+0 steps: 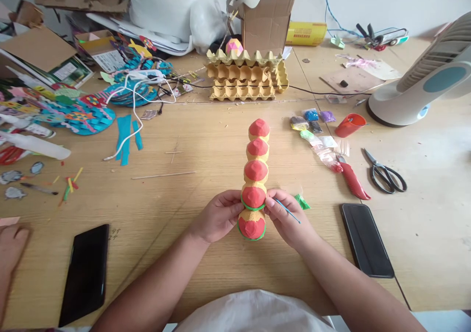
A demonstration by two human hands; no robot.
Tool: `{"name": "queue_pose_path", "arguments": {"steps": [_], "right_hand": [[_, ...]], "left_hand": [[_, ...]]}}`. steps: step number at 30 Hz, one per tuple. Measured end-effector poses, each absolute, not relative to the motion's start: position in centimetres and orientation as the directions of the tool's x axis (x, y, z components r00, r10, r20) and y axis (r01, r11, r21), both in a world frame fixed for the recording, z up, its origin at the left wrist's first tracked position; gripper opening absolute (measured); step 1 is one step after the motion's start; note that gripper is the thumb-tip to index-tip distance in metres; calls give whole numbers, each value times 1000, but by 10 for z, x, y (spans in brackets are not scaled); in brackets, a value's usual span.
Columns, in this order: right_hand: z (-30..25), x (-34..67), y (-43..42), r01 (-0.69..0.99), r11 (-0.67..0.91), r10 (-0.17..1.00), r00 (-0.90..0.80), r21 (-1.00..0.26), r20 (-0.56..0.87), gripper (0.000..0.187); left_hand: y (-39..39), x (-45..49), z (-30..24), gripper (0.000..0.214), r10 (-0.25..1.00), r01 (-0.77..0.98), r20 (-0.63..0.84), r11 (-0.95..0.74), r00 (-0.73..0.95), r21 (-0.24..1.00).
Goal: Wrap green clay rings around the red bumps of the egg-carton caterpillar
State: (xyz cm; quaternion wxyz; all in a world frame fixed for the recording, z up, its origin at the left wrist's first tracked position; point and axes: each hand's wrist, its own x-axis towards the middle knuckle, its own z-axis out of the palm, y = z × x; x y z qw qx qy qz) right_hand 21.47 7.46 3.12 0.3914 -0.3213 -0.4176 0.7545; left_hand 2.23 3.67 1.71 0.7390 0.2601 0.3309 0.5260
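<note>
One red-topped egg-carton strip (255,171), held centrally over the table (206,148).
We pinch its sides, left hand (222,215) and right hand (289,217), the latter also gripping a blue strand (289,211); green packet (302,202) just beyond, scissors (384,173) farther right.

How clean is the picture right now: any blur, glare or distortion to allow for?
Head view: the red and yellow bumpy carton strip looks fairly sharp; head view: the pale wooden table is softly lit, without harsh glare; head view: the white plastic fan leans at the right edge, probably lens distortion.
</note>
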Motion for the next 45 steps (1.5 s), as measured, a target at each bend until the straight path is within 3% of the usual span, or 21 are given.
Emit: {"name": "queue_pose_path", "arguments": {"steps": [8,19,35,40,45], "right_hand": [[28,213,74,-393,-474,829,-501,-788,-248,31],[32,212,77,-435,-521,796,-557,-735,-235,33],[36,220,83,-207,-270,831,-543,-941,-119,32],[37,220,82,-211,-266,831,-544,-941,-113,32],[35,220,81,-219,-277,823,-557,-936,-113,32]], "left_hand": [[36,25,19,24,949,-626,-239,315,206,714],[36,26,19,23,952,-626,-221,305,211,718],[37,24,27,24,946,-642,-216,322,240,696],[36,23,30,36,956,-588,-152,274,249,761],[36,26,29,26,976,-486,-159,212,149,848]]}}
